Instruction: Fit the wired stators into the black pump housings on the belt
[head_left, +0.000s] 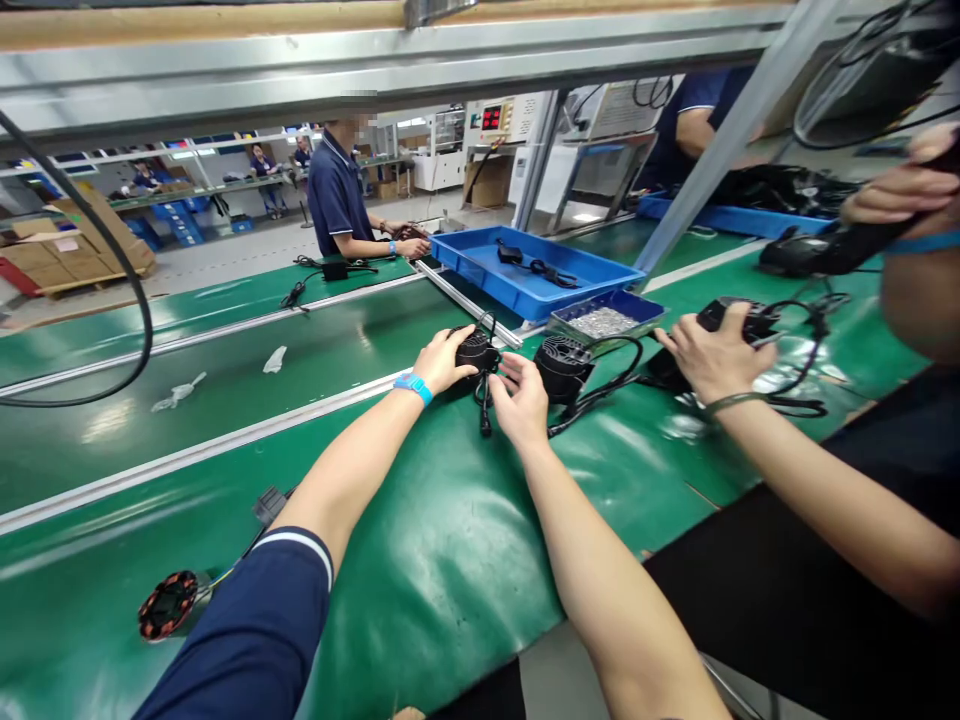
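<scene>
While the left hand (444, 362) grips the black round-cased unit (475, 350) near the middle of the frame, I watch the right hand (523, 402) poised just beside it, fingers loosely bent; I cannot tell whether its tips pinch the short cable (485, 415) hanging there or merely sit near it. The unit rests at the inner edge of the green work surface (435, 560), beside the metal rail. By my reading, it is well along: casing and cable look joined, but I cannot make out whether everything is fastened, so what remains is unclear to me. Just right of the right hand stands a second black unit (562, 368), cable looping off to the right, in a seemingly similar state. Beyond it I see a small blue bin (646, 312) of silvery parts, then a large blue tray (480, 277) with a black cabled piece (551, 270) inside. At right of frame, a co-worker's hand (716, 360) lies over another black unit (750, 316), while the same person's other hand, upper right, holds a dark tool (844, 247). In the lower left lies an uncased ring with copper-coloured windings (171, 605), which I judge to be less far along. Across the line, upper left of centre, another person (337, 200) handles something too small to identify.
</scene>
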